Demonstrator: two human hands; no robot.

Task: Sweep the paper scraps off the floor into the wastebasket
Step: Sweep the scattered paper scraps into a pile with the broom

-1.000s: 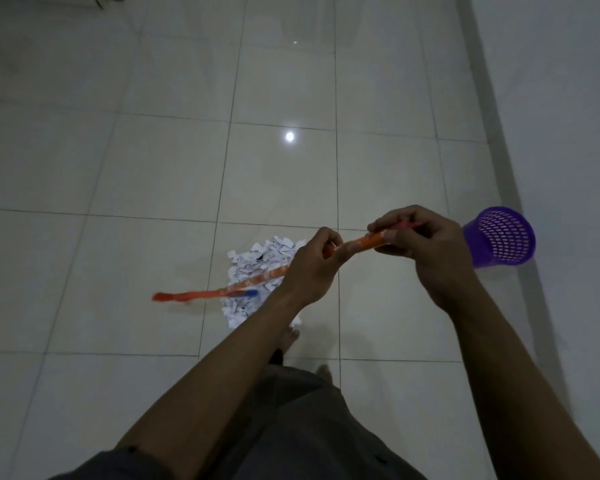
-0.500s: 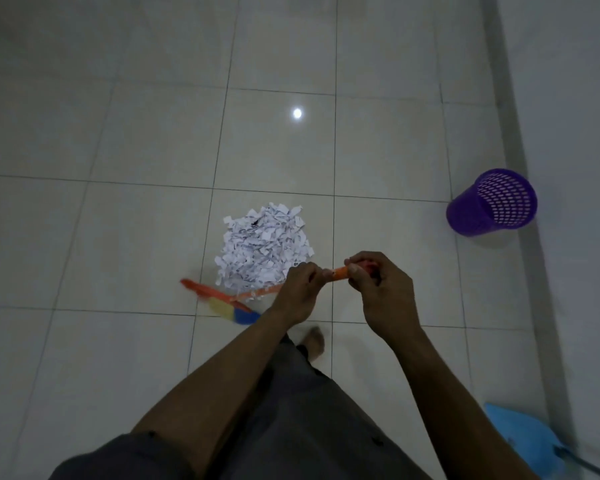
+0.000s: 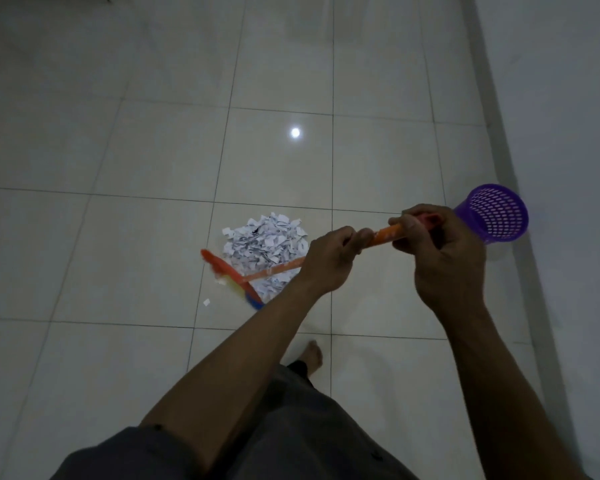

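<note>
A heap of white paper scraps point(image 3: 264, 242) lies on the tiled floor ahead of me. An orange broom point(image 3: 278, 269) slants down to it; its orange, yellow and blue head point(image 3: 231, 277) rests at the heap's near left edge. My left hand point(image 3: 331, 259) grips the handle lower down, and my right hand point(image 3: 437, 252) grips its top end. One stray scrap point(image 3: 206, 302) sits left of the broom head. A purple mesh wastebasket point(image 3: 496, 214) stands at the right by the wall, partly behind my right hand.
A white wall point(image 3: 565, 133) and its grey skirting run along the right side. My bare foot point(image 3: 311, 355) stands on the tiles just behind the heap. A lamp's reflection point(image 3: 295, 132) shines on the floor farther ahead.
The view has tilted up, so the blue dustpan at the lower right has left the frame. My hands have moved apart and up along the handle, and the broom head has shifted slightly at the heap's edge.
</note>
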